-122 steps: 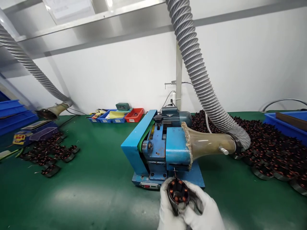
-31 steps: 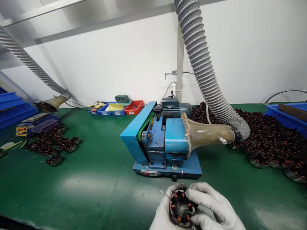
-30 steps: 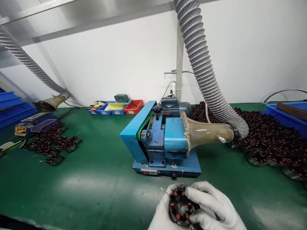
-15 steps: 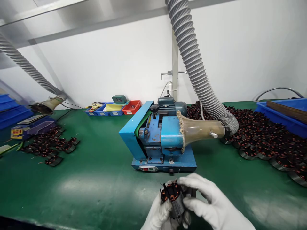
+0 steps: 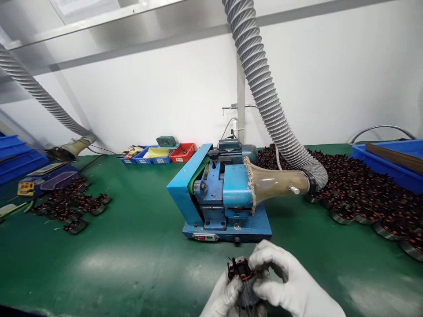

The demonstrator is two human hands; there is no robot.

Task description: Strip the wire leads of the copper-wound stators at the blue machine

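Close in front of me, at the bottom of the view, I hold a motor stator (image 5: pixel 243 270) with copper windings and black plastic end pieces. My left hand (image 5: pixel 223 295), in a white glove, is closed round its near left side with the thumb against the top. From the right, my right hand (image 5: pixel 284 277), gloved too, grips the stator's edge with thumb and fingers curled. Its fingertips partly cover the rim, so whether they pinch a wire there cannot be made out. Behind both hands stands a blue belt grinding machine (image 5: pixel 211 198).
A clear funnel (image 5: pixel 277 182) joins the machine to a grey hose (image 5: pixel 264 83). Many stators (image 5: pixel 357 193) crowd the right side before a blue crate (image 5: pixel 396 154). A smaller stator group (image 5: pixel 72 207) lies left on the green table (image 5: pixel 132 251). Small bins (image 5: pixel 183 152) line the wall.
The stator has shifted slightly right and tilted in my hands. My right fingers have curled further over its rim. The camera view has moved a little.
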